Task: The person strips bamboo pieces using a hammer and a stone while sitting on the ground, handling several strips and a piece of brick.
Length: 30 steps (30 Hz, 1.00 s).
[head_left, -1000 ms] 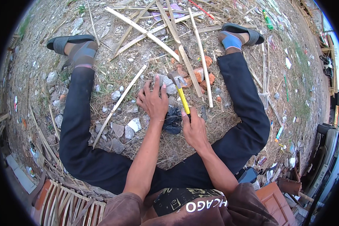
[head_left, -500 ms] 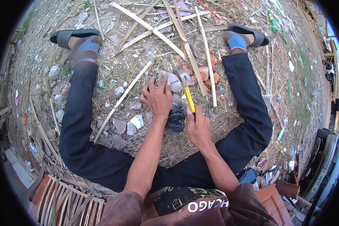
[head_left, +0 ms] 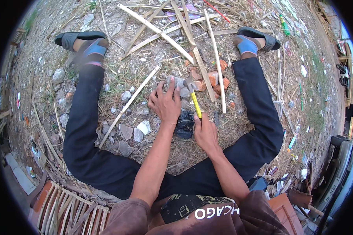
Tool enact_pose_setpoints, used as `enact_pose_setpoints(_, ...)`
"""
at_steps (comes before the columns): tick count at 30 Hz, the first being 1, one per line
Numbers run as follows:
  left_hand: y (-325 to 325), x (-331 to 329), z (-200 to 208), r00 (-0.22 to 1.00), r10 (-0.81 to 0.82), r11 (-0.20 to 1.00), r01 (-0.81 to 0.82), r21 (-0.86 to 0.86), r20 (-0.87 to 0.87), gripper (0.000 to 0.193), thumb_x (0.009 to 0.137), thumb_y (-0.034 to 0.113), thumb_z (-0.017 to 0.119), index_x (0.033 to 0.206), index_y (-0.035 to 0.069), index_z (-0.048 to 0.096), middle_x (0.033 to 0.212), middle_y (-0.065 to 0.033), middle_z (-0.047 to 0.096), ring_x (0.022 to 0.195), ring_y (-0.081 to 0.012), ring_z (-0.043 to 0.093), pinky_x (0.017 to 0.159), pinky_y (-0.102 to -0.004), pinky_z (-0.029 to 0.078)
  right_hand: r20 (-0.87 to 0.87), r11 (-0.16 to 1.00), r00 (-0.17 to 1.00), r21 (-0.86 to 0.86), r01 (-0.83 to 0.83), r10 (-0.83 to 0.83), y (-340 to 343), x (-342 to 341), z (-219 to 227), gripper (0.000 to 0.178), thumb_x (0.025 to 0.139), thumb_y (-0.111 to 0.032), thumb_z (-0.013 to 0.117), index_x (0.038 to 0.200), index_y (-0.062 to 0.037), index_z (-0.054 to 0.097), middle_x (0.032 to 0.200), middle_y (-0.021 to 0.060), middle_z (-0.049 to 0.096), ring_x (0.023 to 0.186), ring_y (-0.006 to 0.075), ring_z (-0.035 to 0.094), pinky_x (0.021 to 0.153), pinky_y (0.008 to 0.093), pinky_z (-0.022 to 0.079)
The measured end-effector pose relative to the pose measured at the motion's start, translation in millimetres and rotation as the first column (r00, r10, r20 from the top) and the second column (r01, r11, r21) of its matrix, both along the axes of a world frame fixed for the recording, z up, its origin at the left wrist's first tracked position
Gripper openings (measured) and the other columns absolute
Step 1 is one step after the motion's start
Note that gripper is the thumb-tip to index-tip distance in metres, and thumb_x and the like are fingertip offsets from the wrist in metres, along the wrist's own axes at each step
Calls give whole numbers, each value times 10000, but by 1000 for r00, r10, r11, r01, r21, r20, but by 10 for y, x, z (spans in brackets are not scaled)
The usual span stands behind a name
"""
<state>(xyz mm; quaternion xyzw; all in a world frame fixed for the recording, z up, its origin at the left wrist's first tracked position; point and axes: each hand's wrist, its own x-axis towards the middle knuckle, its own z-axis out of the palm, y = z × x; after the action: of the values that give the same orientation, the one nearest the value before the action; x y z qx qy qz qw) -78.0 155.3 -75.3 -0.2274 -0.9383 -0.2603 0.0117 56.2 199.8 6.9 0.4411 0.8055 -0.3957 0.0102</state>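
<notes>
A yellow-handled hammer (head_left: 195,102) is gripped in the closed fingers of the right hand (head_left: 205,132), its head resting on a grey stone (head_left: 179,87) on the ground. The stone is steadied under the spread left hand (head_left: 165,104). Breaking appears underway; a raised, well-aimed blow is called for. Brick pieces (head_left: 212,77) lie beyond.

A green bottle-like package (head_left: 284,19) lies in the litter at the upper right, past the sandalled foot.
</notes>
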Motion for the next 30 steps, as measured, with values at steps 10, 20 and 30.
enact_pose_setpoints(10, 14, -6, -7, 1000, 2, 1000, -2, 13, 5, 387, 969, 405, 584, 1346, 333, 631, 1353, -37, 541, 1223, -306, 433, 1051, -490, 269, -148, 1000, 989, 18, 19, -16, -11, 34, 30, 223, 1039, -210, 505, 1019, 10, 478, 612, 284, 549, 607, 519, 578, 536, 566, 412)
enact_pose_setpoints(20, 33, -4, -32, 999, 30, 1000, -30, 9, -29, 389, 954, 363, 598, 1343, 363, 624, 1336, -27, 543, 1213, -296, 438, 1040, -472, 270, -166, 1000, 986, 14, 6, -4, -99, 18, 90, 245, 1038, -239, 499, 987, -1, 471, 638, 298, 577, 621, 529, 578, 551, 596, 405)
enact_pose_setpoints(30, 80, 16, -12, 999, 39, 999, -39, 10, -18, 401, 945, 334, 607, 1345, 353, 622, 1329, -16, 544, 1214, -295, 435, 1027, -470, 270, -161, 998, 987, 55, -12, 21, -79, 32, 89, 222, 1029, -206, 510, 977, 7, 469, 626, 294, 570, 607, 521, 577, 550, 592, 413)
